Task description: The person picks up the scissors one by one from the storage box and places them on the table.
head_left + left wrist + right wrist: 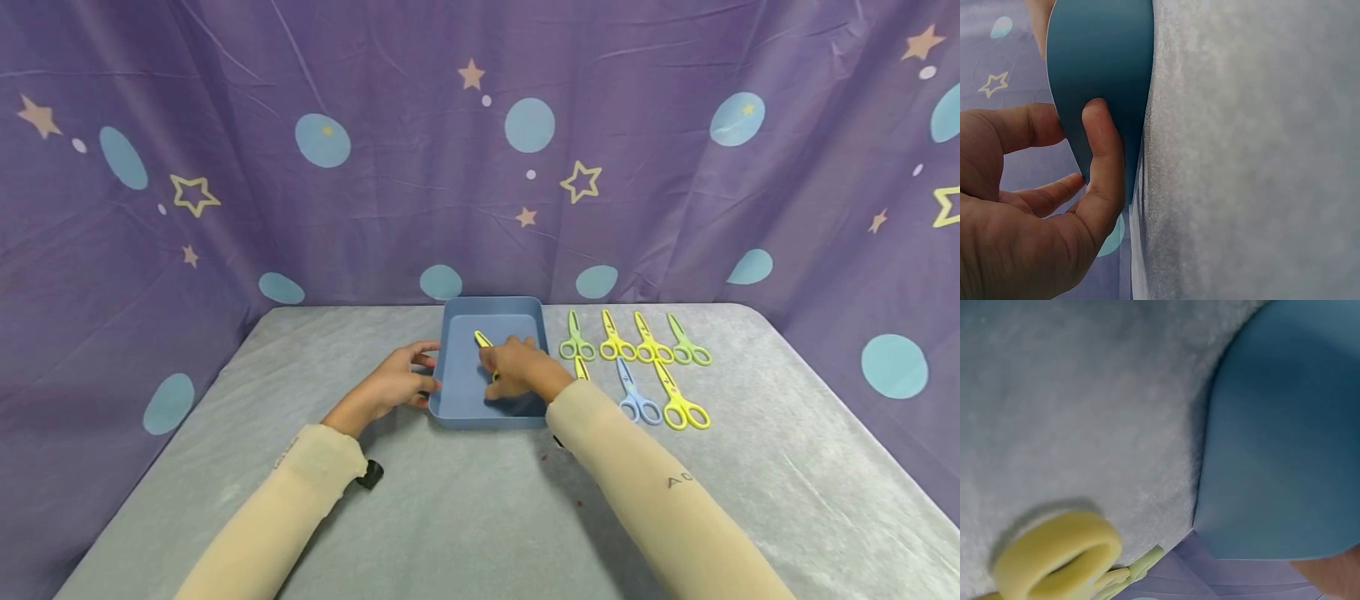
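Note:
A shallow blue tray [487, 305] stands at the middle of the table. At its left wall my left hand [401, 377] holds the side. In the left wrist view, digits of the left hand [1054, 206] lie on both sides of the tray wall [1104, 56]. My right hand [517, 367] is inside the tray, gripping yellow scissors [482, 339] near the tray floor. Their blade tip points away from me, and the fingers cover most of the handles. In the right wrist view the tray's outer wall [1279, 456] hides nearly all of that hand [1335, 575].
Right of the tray lie several scissors in two rows: green scissors [575, 347], yellow scissors [680, 410] and blue scissors [640, 407] among them. My right forearm partly covers the nearer row. A purple curtain [397, 208] hangs behind the grey-covered table [450, 517].

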### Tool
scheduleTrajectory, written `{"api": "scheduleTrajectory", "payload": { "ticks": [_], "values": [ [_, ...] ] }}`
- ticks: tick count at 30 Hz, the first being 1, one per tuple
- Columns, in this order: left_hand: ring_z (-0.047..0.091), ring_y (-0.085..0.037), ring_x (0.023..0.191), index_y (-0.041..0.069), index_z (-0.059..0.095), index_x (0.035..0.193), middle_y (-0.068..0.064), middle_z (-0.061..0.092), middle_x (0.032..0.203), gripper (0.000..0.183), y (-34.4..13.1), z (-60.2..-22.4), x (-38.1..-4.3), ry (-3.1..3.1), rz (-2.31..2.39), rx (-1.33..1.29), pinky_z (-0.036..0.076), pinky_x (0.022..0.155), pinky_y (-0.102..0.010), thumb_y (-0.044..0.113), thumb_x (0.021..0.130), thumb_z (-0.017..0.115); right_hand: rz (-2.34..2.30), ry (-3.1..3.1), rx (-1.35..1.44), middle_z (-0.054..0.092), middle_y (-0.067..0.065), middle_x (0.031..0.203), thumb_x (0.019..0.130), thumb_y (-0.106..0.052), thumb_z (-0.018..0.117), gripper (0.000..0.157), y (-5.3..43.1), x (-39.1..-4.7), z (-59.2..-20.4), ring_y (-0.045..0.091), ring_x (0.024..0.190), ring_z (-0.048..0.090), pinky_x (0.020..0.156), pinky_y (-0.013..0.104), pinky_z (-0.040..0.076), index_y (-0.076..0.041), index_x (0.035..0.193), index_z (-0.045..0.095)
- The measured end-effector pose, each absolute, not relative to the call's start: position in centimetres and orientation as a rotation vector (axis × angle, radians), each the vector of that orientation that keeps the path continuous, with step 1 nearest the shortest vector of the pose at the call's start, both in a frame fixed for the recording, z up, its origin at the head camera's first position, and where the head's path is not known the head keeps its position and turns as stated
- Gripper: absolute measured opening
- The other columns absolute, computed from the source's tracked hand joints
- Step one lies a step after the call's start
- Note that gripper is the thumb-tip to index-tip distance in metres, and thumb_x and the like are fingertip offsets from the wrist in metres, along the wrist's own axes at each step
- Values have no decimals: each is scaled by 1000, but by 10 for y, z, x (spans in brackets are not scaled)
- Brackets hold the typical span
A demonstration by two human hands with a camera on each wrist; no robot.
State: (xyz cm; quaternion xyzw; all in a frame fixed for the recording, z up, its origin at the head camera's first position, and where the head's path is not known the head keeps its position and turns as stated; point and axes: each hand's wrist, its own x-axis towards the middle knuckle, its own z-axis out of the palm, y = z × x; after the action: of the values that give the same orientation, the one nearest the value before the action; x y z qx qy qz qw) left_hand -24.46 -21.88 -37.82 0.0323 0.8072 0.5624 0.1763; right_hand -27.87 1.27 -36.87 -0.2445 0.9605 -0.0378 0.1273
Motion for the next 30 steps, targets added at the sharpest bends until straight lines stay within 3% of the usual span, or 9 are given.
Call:
{"api": "scheduleTrajectory", "payload": {
  "ticks": [12,20,30],
  "values": [
    [65,-30,99,14,32,161,-20,42,140,77,-217,-378,-245,2281,1596,77,61,71,-39,-4,94,66,-88,2854,-724,52,10,106,87,-45,78,33,19,-274,-367,36,100,47,74,49,49,-24,103,58],
    [65,-29,97,13,31,161,-20,41,141,77,-218,-377,-245,2275,1596,88,60,71,-39,-3,95,66,7,2921,-767,55,16,116,86,-50,78,48,20,-270,-361,41,108,49,79,53,53,-24,122,61],
    [65,-28,93,12,31,161,-20,40,141,78,-219,-378,-244,2278,1601,92,60,69,-38,-4,94,66,28,2985,-798,54,23,120,89,-47,76,42,30,-264,-348,47,109,50,84,62,51,-20,118,62]
  ]
}}
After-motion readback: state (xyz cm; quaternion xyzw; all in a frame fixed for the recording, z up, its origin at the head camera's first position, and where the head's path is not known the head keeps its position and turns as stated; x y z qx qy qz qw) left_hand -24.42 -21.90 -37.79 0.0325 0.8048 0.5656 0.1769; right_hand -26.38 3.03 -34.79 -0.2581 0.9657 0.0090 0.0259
